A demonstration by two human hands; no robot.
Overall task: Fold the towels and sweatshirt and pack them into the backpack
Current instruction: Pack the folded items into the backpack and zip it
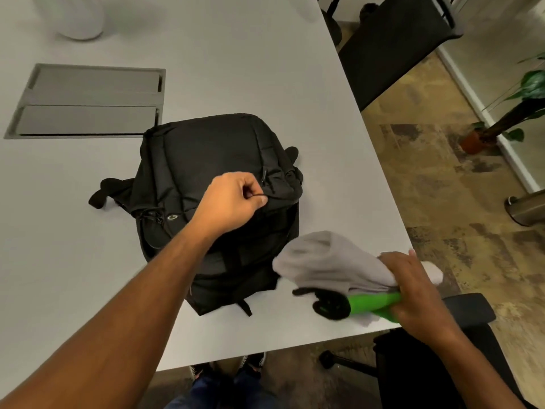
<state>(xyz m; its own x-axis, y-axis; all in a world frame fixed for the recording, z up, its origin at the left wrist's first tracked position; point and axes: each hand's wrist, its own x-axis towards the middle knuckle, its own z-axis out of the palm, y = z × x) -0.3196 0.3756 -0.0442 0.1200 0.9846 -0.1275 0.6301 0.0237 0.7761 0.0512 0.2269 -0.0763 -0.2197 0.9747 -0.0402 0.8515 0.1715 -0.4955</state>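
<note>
A black backpack (206, 160) lies on the white table (236, 69). My left hand (233, 199) is on top of it, fingers curled, pinching a zipper pull on the bag's upper right side. At the table's right front corner my right hand (413, 287) grips a stack of folded cloth: a grey towel (327, 261) on top, and under it a bright green piece (374, 302) with a black part (330, 305). The stack hangs just to the right of the backpack, slightly above the tabletop.
A grey cable-hatch cover (88, 101) is set into the table at back left, and a white rounded object (79, 16) stands at the far left. Black chairs stand at back right (395, 45) and front right (427, 364). A potted plant (501, 122) is on the floor at right.
</note>
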